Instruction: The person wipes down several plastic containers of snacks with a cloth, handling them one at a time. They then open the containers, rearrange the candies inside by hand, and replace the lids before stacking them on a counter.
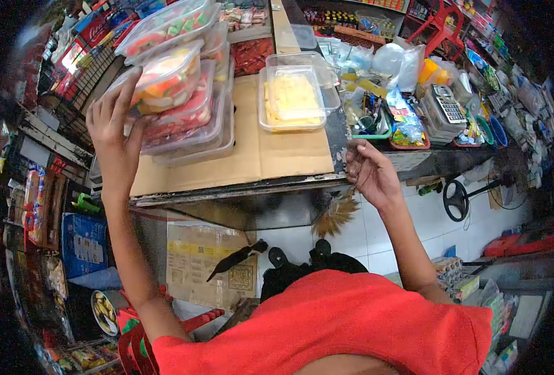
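Observation:
My left hand [111,128] grips the left side of a clear plastic container [164,78] with orange, yellow and white pieces inside. That container is in a stack, above a container of red pieces [183,119] and below a tilted one with green and red pieces [171,28]. Palm up, my right hand [374,175] is by the counter's front edge, fingers loosely curled and apart, with nothing visible in them. Between the hands, a clear container of yellow slabs [292,94] sits on a cardboard sheet [246,150], a clear lid or tub lying over it.
Right of the cardboard are a green-rimmed tray [370,122], a calculator [449,103] on stacked boxes, and plastic bags [408,62]. A black-and-white cat [236,259] is on the floor near my feet. A broom head [336,215] pokes out under the counter.

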The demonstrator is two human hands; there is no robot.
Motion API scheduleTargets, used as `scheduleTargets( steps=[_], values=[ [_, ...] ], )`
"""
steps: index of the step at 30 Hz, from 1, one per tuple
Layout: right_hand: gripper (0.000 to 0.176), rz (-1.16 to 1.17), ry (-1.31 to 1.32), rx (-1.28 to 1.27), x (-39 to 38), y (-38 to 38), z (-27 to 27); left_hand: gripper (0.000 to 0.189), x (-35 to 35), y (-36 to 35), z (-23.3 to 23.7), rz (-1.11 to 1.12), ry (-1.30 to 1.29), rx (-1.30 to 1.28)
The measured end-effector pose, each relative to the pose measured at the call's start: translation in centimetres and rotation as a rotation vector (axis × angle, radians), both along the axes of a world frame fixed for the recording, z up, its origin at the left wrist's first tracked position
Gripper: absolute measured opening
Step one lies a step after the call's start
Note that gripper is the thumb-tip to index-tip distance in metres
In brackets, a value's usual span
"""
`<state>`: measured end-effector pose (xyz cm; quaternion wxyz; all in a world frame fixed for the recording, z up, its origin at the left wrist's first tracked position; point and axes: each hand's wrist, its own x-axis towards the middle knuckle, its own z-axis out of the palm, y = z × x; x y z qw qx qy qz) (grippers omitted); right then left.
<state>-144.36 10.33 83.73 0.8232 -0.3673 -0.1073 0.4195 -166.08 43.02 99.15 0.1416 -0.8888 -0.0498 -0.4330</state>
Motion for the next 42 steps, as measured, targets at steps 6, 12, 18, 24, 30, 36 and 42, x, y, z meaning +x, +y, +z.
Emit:
scheduleTargets(
  steps=[6,12,18,24,30,36,42],
  values=[
    [0.023,0.011,0.018,-0.055,0.3,0.2,0.3,0.053,-0.7,-0.6,0.4,0.004,0.111,-0.244],
    [0.024,0.16,0.063,-0.125,2.2,0.6,2.2,0.054,4.4,-10.9,-3.2,-0.203,0.049,-0.095],
    [0.021,-0.099,-0.3,-0.067,8.8,3.5,5.1,0.058,10.6,-13.2,-10.5,-0.209,-0.004,-0.506],
    [0.029,-0.348,-1.014,-0.596,20.5,14.4,5.5,0.055,11.8,-13.7,-14.0,-0.197,-0.089,-0.704],
    [0.055,-0.289,-1.037,-1.132,29.6,22.1,2.1,0.036,12.0,-13.0,-14.1,-0.197,-0.139,-0.737],
    [0.028,-0.051,-0.801,-0.746,37.5,21.7,-2.3,0.023,11.4,-12.3,-14.9,-0.267,-0.281,-0.782],
    [0.023,-0.365,-0.344,-0.448,31.7,12.4,4.0,0.022,10.8,-12.5,-14.8,-0.409,-0.349,-0.838]
  ],
)
